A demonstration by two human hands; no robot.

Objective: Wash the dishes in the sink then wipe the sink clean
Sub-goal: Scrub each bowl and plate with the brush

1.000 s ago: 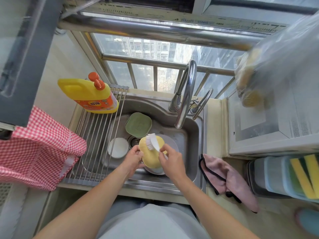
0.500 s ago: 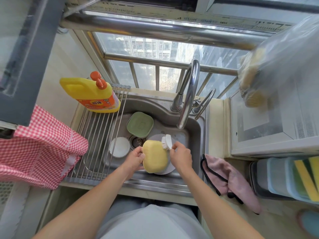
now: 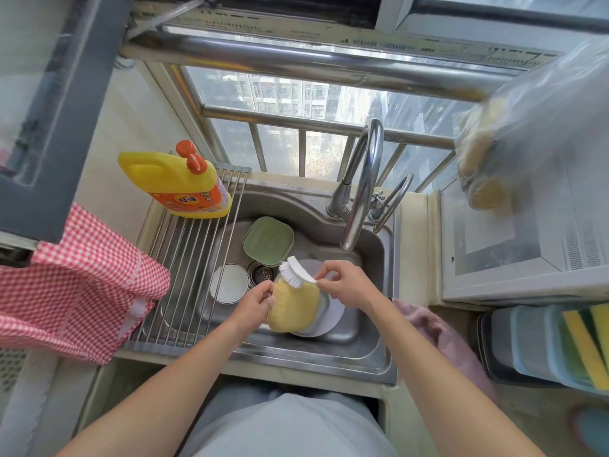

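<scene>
Gripping the left edge of a yellow dish (image 3: 295,308), the left hand (image 3: 255,303) is holding it tilted over the steel sink (image 3: 372,354), fingers curled round the rim. The right hand (image 3: 344,285) is pinching the white handle of a dish brush (image 3: 296,270) between thumb and fingers, and the brush's white bristles are pressing on the upper edge of the yellow dish. Under the dish a pale round plate (image 3: 324,319) is lying on the sink floor.

A green square dish (image 3: 268,239) is sitting at the back of the basin, just beyond the drain strainer (image 3: 263,273), and a white bowl (image 3: 228,283) is resting left of the drain, partly under the roll-up drying rack (image 3: 184,258) that is spanning the left part of the sink. A yellow detergent bottle (image 3: 174,184) with an orange cap is standing on the rack's far end; its orange label is carrying writing too small and blurred to read. The curved tap (image 3: 364,179) is arching over the basin with no water visibly running.

A pink cloth (image 3: 438,328) is lying on the counter just right of the sink, and a red checked cloth (image 3: 72,285) is hanging at the left. Stacked containers holding yellow-green sponges (image 3: 583,344) are sitting at the far right. A printed strip along the window frame is showing text, unreadable at this size.
</scene>
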